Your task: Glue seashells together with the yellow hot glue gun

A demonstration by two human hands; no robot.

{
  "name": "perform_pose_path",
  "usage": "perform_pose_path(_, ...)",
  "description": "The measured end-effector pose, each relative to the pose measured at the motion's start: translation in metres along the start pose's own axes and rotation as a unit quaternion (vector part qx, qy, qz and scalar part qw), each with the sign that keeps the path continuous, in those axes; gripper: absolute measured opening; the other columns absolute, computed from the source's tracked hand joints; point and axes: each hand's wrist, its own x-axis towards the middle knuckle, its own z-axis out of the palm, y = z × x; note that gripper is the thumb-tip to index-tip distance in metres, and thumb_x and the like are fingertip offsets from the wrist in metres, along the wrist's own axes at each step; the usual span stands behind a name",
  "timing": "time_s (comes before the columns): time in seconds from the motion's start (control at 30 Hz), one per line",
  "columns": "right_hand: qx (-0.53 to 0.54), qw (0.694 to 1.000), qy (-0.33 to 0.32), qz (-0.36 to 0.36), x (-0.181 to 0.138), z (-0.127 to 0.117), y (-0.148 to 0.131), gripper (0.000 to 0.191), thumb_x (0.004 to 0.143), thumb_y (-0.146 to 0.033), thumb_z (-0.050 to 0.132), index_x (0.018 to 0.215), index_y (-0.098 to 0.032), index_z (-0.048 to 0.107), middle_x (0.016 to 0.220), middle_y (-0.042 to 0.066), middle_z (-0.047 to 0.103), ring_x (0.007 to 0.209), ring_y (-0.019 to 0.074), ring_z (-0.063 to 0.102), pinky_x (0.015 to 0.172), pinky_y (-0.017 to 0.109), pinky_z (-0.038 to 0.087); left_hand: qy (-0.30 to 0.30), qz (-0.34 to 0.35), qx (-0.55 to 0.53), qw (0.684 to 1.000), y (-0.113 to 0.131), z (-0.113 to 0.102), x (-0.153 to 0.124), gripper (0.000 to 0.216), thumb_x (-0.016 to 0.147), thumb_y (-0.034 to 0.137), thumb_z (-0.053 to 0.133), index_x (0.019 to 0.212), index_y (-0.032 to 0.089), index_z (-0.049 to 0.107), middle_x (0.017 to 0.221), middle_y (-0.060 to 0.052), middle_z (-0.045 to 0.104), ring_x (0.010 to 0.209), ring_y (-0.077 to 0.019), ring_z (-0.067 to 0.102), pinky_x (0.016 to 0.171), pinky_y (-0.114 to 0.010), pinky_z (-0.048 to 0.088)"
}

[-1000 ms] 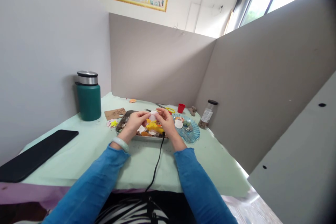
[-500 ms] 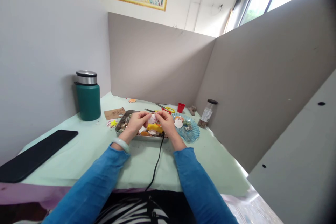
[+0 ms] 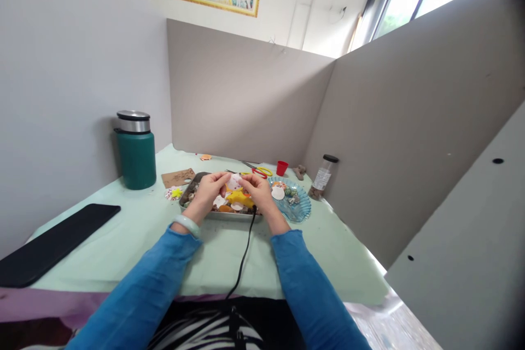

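Above the metal tray (image 3: pixel 205 215) both of my hands are raised, fingertips facing each other with a small gap. My left hand (image 3: pixel 211 188), a pale bangle at its wrist, is closed in a pinch. My right hand (image 3: pixel 257 190) pinches too; what either holds is too small to make out. A white piece with pinkish spots (image 3: pixel 235 181) shows between the fingertips; whether it is held or lies behind them I cannot tell. Under the hands, a yellow glue gun (image 3: pixel 240 198) with a black cord (image 3: pixel 246 251) rests on the tray among shells and white pieces.
To the right are a blue scalloped plate (image 3: pixel 303 209) with small pieces, a red cup (image 3: pixel 282 168) and a lidded jar (image 3: pixel 324 178). Scissors (image 3: pixel 262 171) lie behind the tray. Leftward stand a green bottle (image 3: pixel 136 158) and a black mat (image 3: pixel 61 243). Grey partitions (image 3: pixel 250 93) enclose the table.
My fingertips, nearly touching before, have drawn slightly apart, and more of the spotted white piece and the yellow glue gun shows. The whole view has shifted a little.
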Motion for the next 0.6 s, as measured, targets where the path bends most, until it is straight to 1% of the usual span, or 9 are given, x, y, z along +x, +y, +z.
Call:
perform_pose_path(0.1, -0.007, 1.000, 0.002, 0.000, -0.0019, -0.0020, -0.0046, 0.032, 0.067, -0.047, 0.074, 0.075, -0.018, 0.065, 0.058, -0.003, 0.055, 0.053, 0.0109, 0.048, 0.052, 0.024, 0.040, -0.001, -0.019, -0.021, 1.000, 0.0026, 0.0019, -0.0016, 0.041, 0.073, 0.050, 0.068, 0.087, 0.011, 0.069, 0.043, 0.004, 0.049, 0.042, -0.0090, 0.041, 0.048, -0.022, 0.031)
perform_pose_path(0.13, -0.005, 1.000, 0.007, -0.002, -0.0025, -0.0025, -0.0059, 0.032, 0.067, -0.047, 0.074, 0.074, -0.018, 0.065, 0.057, -0.003, 0.054, 0.052, 0.0108, 0.047, 0.051, 0.024, 0.039, -0.001, -0.025, -0.023, 0.999, 0.0026, 0.0022, -0.0017, 0.042, 0.072, 0.051, 0.069, 0.088, 0.011, 0.069, 0.044, 0.004, 0.049, 0.042, -0.0093, 0.042, 0.048, -0.022, 0.032)
perform_pose_path(0.17, -0.002, 1.000, 0.012, -0.004, -0.0029, -0.0028, -0.0071, 0.032, 0.067, -0.048, 0.074, 0.074, -0.018, 0.065, 0.057, -0.003, 0.054, 0.052, 0.0108, 0.047, 0.050, 0.024, 0.039, -0.002, -0.029, -0.022, 0.999, 0.0020, 0.0022, -0.0015, 0.042, 0.071, 0.051, 0.070, 0.086, 0.011, 0.068, 0.044, 0.004, 0.050, 0.042, -0.0095, 0.043, 0.048, -0.022, 0.032)
perform_pose_path(0.27, 0.002, 1.000, 0.019, -0.005, -0.0029, -0.0028, -0.0088, 0.034, 0.066, -0.050, 0.075, 0.072, -0.018, 0.064, 0.056, -0.003, 0.053, 0.052, 0.0106, 0.046, 0.049, 0.023, 0.039, -0.007, -0.029, -0.010, 0.999, -0.0011, 0.0008, -0.0003, 0.038, 0.069, 0.050, 0.073, 0.073, 0.013, 0.064, 0.044, 0.003, 0.051, 0.041, -0.0090, 0.044, 0.047, -0.022, 0.032)
perform_pose_path(0.33, 0.000, 1.000, 0.021, -0.002, -0.0023, -0.0023, -0.0085, 0.036, 0.065, -0.051, 0.076, 0.073, -0.018, 0.064, 0.057, -0.003, 0.055, 0.052, 0.0109, 0.047, 0.049, 0.023, 0.040, -0.008, -0.025, -0.014, 1.000, -0.0025, -0.0002, 0.0002, 0.038, 0.069, 0.049, 0.074, 0.067, 0.014, 0.061, 0.045, 0.002, 0.051, 0.041, -0.0085, 0.043, 0.046, -0.022, 0.032)
perform_pose_path(0.43, -0.005, 1.000, 0.020, -0.001, -0.0015, -0.0017, -0.0073, 0.036, 0.065, -0.051, 0.076, 0.076, -0.018, 0.066, 0.061, -0.002, 0.058, 0.053, 0.0115, 0.049, 0.050, 0.024, 0.041, -0.008, -0.025, -0.028, 0.999, -0.0022, -0.0007, 0.0002, 0.037, 0.068, 0.048, 0.074, 0.065, 0.015, 0.059, 0.045, 0.003, 0.050, 0.042, -0.0080, 0.042, 0.047, -0.022, 0.032)
perform_pose_path(0.6, -0.020, 1.000, 0.016, -0.010, -0.0021, -0.0018, -0.0064, 0.034, 0.067, -0.051, 0.075, 0.073, -0.018, 0.066, 0.058, -0.002, 0.056, 0.052, 0.0117, 0.048, 0.050, 0.025, 0.040, -0.018, -0.049, -0.040, 0.998, -0.0014, 0.0004, 0.0006, 0.038, 0.067, 0.050, 0.073, 0.066, 0.015, 0.059, 0.043, 0.003, 0.049, 0.041, -0.0085, 0.042, 0.047, -0.022, 0.033)
